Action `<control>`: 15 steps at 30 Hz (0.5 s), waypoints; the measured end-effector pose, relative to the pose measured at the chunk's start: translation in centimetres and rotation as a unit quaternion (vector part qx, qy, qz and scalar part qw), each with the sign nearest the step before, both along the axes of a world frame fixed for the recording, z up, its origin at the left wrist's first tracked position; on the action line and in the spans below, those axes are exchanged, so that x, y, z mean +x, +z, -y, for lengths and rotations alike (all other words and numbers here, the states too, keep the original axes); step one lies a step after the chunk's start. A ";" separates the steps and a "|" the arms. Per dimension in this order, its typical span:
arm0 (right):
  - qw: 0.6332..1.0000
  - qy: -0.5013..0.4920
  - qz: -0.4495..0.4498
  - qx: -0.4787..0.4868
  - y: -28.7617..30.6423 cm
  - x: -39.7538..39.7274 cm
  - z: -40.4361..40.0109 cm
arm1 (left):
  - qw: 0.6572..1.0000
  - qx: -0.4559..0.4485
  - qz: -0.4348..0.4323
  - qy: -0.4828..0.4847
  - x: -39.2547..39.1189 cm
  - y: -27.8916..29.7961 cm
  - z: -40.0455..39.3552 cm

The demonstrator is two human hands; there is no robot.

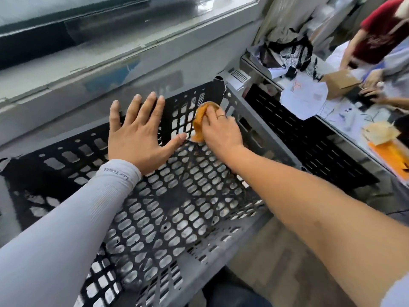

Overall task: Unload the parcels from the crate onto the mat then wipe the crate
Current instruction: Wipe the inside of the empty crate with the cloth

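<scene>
Fingers (137, 107) of the left hand (137, 134) lie straight and spread, pressed on the far wall of the black perforated plastic crate (168, 209), steadying it. Right hand (218, 127) bunches a crumpled orange cloth (200, 120) against the far right inner corner. No parcels show in the crate, so the wiping step is under way; next, sweep along the remaining walls and floor. Beyond, a cluttered white surface (345, 111) holds papers and a brown cardboard box (338, 83); another person in a red shirt (385, 32) works there, well apart.

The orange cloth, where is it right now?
The orange cloth is in the right hand, pressed against the far inside corner of the black crate, beside the left hand.
</scene>
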State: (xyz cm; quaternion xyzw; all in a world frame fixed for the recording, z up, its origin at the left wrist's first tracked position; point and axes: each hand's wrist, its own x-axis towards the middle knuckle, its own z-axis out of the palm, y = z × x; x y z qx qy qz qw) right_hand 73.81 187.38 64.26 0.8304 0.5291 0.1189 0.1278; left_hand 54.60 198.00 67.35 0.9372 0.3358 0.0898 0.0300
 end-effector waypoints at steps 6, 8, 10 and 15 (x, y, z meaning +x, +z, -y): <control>0.955 0.149 0.199 -0.162 2.1 2.1 1.4 | 1.000 0.002 0.018 -0.002 0.0 -0.1 -0.1; 0.947 0.145 0.197 -0.210 1.2 2.3 1.5 | 1.000 0.005 0.023 -0.003 0.0 -0.3 -0.2; 0.954 0.104 0.149 -0.237 0.0 2.7 1.6 | 1.000 0.009 0.025 -0.004 -0.1 -0.5 -0.2; 0.952 0.055 0.153 -0.260 -3.1 3.9 2.0 | 0.999 0.026 0.044 -0.006 0.0 -1.0 -0.3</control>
